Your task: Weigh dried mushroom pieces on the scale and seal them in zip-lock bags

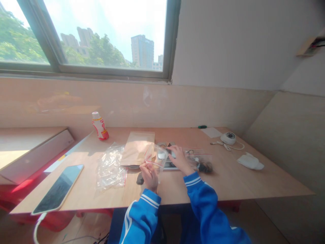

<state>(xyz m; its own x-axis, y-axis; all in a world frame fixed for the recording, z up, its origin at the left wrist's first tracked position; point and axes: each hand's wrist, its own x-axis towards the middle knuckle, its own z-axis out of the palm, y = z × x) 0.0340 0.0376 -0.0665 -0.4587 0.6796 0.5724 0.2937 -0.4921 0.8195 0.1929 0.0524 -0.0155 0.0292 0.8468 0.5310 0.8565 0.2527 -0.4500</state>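
My left hand pinches the edge of a clear zip bag with a red seal line, held up above the table. My right hand is just right of the bag, its fingers stretched and apart toward small dark items behind it; whether a fingertip touches one is unclear. Under the hands lies a flat device with a dark front edge, mostly hidden. A brown paper packet sits to the left. Beside my left wrist is a small dark lump.
Crumpled clear bags, a phone on a cable and a drink bottle are at left. At right are a bag with dark contents, a white dome camera, a crumpled tissue and a green-handled tool.
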